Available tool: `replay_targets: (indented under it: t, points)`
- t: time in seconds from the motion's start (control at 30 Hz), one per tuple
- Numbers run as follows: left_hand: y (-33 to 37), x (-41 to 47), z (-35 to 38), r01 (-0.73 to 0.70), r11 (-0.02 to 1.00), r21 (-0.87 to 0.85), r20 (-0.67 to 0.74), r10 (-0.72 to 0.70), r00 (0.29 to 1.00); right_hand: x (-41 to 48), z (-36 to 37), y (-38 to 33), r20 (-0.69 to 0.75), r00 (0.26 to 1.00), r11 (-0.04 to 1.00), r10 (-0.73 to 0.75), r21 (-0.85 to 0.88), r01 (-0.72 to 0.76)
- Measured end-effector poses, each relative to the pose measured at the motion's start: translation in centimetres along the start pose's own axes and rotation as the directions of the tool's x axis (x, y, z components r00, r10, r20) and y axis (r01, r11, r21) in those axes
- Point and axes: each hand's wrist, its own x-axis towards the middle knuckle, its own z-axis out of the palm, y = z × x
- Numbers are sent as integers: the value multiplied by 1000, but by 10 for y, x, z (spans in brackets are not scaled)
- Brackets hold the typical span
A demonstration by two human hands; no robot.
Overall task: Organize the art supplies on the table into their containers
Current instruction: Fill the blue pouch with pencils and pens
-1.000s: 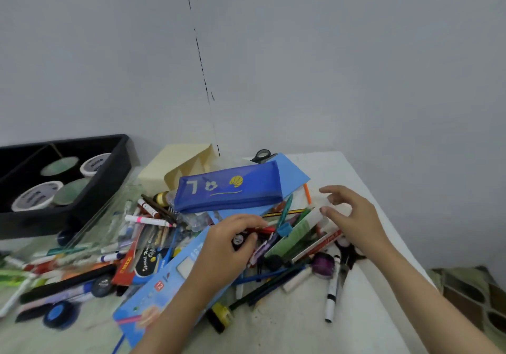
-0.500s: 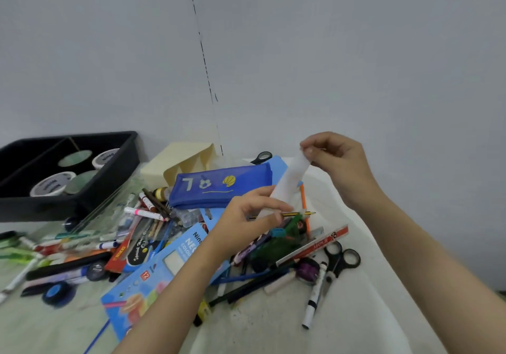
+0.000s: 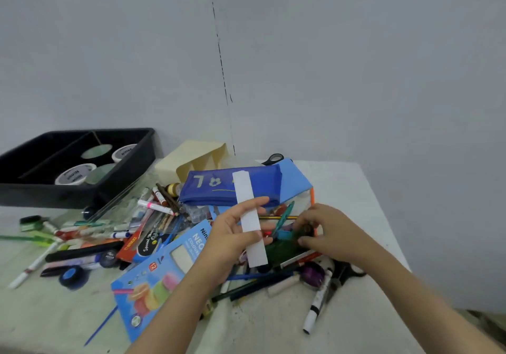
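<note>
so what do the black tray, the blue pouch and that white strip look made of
The black tray is likely moulded plastic: matte, with rigid even walls and a divider. The blue pouch looks like nylon fabric, with a slight sheen and soft sagging edges. The white strip held in the left hand is paper or thin card: flat, matte, straight-cut; I cannot tell which.

Light blue box (image 3: 164,279) says "NEO" and "COLOUR", plus a partly covered "Nins" and a 12 in a red badge (image 3: 152,266). Black pack (image 3: 153,241) has "Special" in script. White roll (image 3: 124,152) in the black tray (image 3: 82,197) reads "Ninso".
</note>
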Motion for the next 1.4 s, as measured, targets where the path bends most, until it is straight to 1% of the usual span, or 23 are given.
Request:
replay_targets:
  t: [0.07,0.1,0.17,0.27,0.3,0.33,0.4,0.53,0.63,0.67,0.73,0.77,0.83,0.9,0.93,1.0,1.07,1.1,1.13,1.17,1.27,1.33,1.4]
  points:
    - [-2,-2,-1,10,1000,-10,-15,-10,1000,1,0,2,-8,1000,1000,19,22,-19]
    - [-3,-3,-1,13,1000,-12,-21,-13,1000,1,-1,3,-12,1000,997,28,73,-27]
    - [-4,-4,0,12,1000,-2,-31,-12,999,3,-9,2,-10,999,971,43,238,-39]
    - [-5,-5,0,6,999,31,-68,-4,998,6,-26,-2,-96,994,851,41,524,15]
    - [-6,-5,-1,10,999,37,-85,-6,996,8,-32,-4,-128,991,808,49,589,37]
    - [-7,-4,-1,14,999,36,-95,-10,995,10,-38,-5,-151,987,772,53,633,55]
    - [-6,-5,0,27,999,19,-83,-25,996,15,-46,-10,-160,986,751,45,656,72]
    - [-6,-7,6,76,986,-145,38,-71,997,26,-44,-23,-79,997,797,-25,600,67]
    - [-8,-8,8,138,979,-148,163,-114,980,33,-30,-32,-22,998,839,-59,541,62]
    - [-8,-8,10,151,979,-135,178,-126,976,35,-26,-34,-17,998,850,-58,524,58]
    - [-9,-8,11,161,981,-104,161,-143,976,37,-19,-33,-51,997,868,-52,492,70]
    - [-10,-8,11,162,982,-92,142,-148,979,37,-18,-31,-91,995,882,-45,464,82]
    - [-10,-9,11,162,983,-83,117,-151,982,33,-20,-24,-169,985,932,-31,350,89]
    - [-11,-9,9,166,981,-96,98,-157,983,25,-24,-11,-172,985,971,-25,229,65]
    - [-11,-9,8,169,979,-114,93,-159,983,20,-27,-4,-134,991,985,-11,170,34]
    - [-10,-9,7,174,970,-168,87,-161,983,11,-30,9,-9,998,997,61,40,-61]
    - [-10,-9,8,170,963,-208,84,-156,984,3,-30,19,109,982,984,155,-107,-143]
    - [-10,-9,9,168,962,-216,82,-153,985,1,-29,22,138,973,974,183,-160,-161]
    - [-9,-9,10,168,961,-220,80,-154,985,-1,-27,24,145,970,969,197,-178,-170]
    - [-9,-9,11,170,960,-223,74,-157,985,-1,-26,26,137,972,973,192,-160,-169]
    - [-9,-8,13,181,957,-225,57,-172,983,0,-28,26,146,976,987,163,-38,-159]
    - [-9,-8,13,183,957,-223,39,-179,983,1,-32,27,187,971,988,147,20,-153]
    - [-9,-8,12,180,958,-224,14,-181,983,1,-33,27,261,953,987,155,-1,-160]
